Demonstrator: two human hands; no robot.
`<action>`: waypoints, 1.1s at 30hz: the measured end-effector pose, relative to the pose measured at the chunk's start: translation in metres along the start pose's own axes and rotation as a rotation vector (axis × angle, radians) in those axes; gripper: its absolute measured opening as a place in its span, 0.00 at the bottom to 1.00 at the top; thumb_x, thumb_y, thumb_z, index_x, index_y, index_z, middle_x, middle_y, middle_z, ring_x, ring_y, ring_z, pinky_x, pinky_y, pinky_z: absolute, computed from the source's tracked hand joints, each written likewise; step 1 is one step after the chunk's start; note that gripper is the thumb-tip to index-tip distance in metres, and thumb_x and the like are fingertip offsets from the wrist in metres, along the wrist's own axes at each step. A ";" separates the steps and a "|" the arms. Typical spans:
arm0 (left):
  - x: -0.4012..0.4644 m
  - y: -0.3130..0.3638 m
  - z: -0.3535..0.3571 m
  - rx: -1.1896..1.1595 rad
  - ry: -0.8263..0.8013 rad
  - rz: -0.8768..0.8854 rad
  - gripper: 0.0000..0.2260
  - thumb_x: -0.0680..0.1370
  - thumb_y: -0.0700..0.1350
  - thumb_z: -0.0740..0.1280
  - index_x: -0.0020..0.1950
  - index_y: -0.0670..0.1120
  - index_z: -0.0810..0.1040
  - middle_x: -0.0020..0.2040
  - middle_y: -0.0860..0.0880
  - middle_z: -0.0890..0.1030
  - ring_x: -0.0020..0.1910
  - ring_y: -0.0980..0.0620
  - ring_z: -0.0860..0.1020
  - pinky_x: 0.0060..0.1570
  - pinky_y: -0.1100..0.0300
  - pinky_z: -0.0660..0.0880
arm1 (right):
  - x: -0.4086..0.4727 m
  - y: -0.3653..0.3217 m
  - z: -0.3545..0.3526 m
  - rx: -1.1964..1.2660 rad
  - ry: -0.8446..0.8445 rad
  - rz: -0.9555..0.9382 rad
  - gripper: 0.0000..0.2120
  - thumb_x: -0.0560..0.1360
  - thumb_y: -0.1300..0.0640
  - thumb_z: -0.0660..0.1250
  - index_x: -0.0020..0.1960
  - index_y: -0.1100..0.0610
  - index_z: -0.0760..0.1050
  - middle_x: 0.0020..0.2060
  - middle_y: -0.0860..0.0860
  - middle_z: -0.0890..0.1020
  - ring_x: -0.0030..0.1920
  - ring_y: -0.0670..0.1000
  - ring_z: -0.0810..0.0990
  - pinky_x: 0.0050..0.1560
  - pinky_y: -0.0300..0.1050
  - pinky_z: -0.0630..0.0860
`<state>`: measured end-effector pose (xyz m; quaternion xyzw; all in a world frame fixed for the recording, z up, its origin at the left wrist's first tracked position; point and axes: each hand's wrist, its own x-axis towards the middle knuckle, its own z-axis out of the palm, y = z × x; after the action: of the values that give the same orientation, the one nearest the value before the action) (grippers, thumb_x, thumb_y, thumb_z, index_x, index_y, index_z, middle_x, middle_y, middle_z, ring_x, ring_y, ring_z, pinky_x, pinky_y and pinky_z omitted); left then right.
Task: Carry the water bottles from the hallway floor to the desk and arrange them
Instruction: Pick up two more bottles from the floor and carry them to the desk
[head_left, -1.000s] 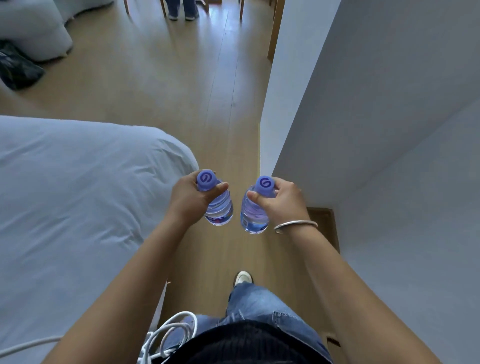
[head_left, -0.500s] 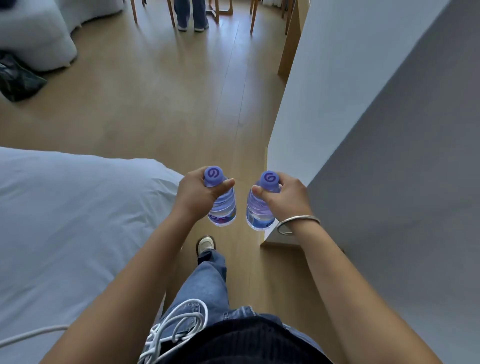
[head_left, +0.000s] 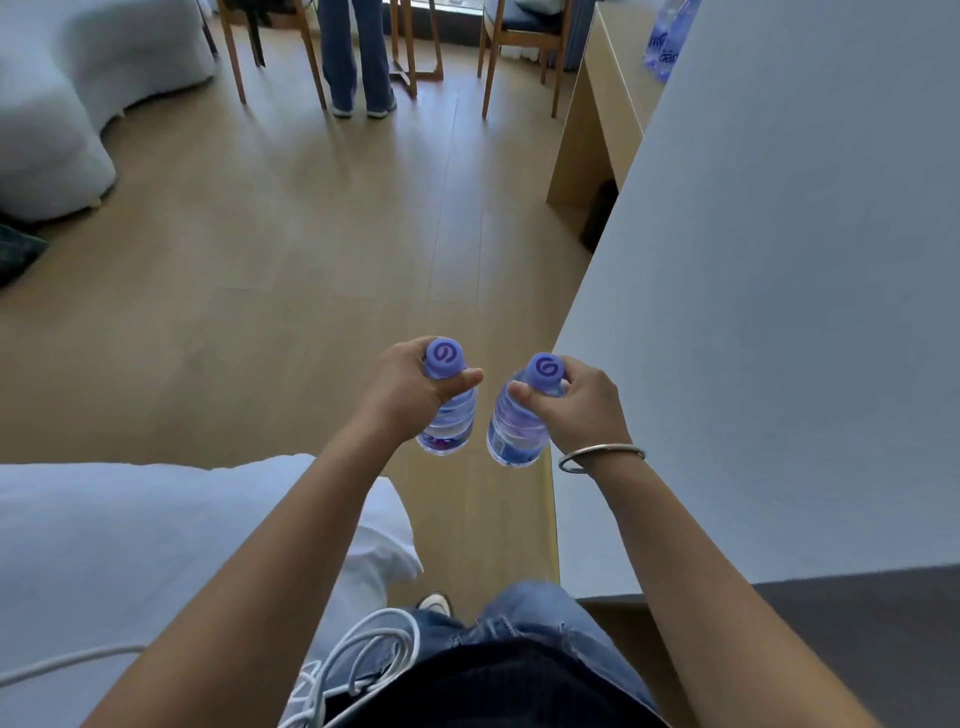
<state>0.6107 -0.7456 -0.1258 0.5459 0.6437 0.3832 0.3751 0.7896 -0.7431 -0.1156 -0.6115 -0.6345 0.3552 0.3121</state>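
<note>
The left hand (head_left: 402, 387) is clamping around one water bottle's (head_left: 451, 415) neck, the right hand (head_left: 582, 402) gripping the other bottle (head_left: 514, 428), both hanging upright over the wooden floor (head_left: 291, 270). Since earlier, the desk (head_left: 618, 78) has been coming into view ahead.

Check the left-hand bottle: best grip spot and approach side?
Grip the neck just under the cap, coming from above. The bottle hangs upright with its cap facing up, and the left hand already pinches it there, so the flared shoulder below probably stops slipping.
</note>
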 end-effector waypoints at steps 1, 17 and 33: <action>0.013 -0.002 -0.002 0.003 -0.002 0.000 0.09 0.69 0.48 0.75 0.42 0.44 0.79 0.37 0.46 0.80 0.37 0.49 0.76 0.43 0.54 0.76 | 0.013 -0.002 0.003 0.001 -0.002 0.003 0.13 0.70 0.53 0.72 0.50 0.60 0.79 0.41 0.55 0.82 0.42 0.54 0.79 0.44 0.42 0.74; 0.308 0.001 0.018 0.014 -0.069 -0.088 0.08 0.68 0.49 0.75 0.37 0.47 0.79 0.36 0.49 0.82 0.38 0.50 0.79 0.46 0.50 0.77 | 0.309 0.008 0.014 0.036 -0.046 0.030 0.11 0.70 0.55 0.73 0.47 0.61 0.80 0.41 0.56 0.83 0.43 0.57 0.81 0.49 0.53 0.78; 0.609 0.042 0.024 -0.124 -0.094 -0.073 0.10 0.68 0.46 0.76 0.38 0.42 0.78 0.34 0.49 0.78 0.34 0.52 0.74 0.41 0.57 0.73 | 0.599 -0.007 -0.009 0.078 0.054 0.101 0.09 0.69 0.54 0.73 0.43 0.59 0.79 0.37 0.53 0.83 0.42 0.55 0.81 0.48 0.53 0.79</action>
<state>0.5752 -0.1354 -0.1375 0.5153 0.6200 0.3825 0.4515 0.7583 -0.1450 -0.1279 -0.6395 -0.5796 0.3784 0.3345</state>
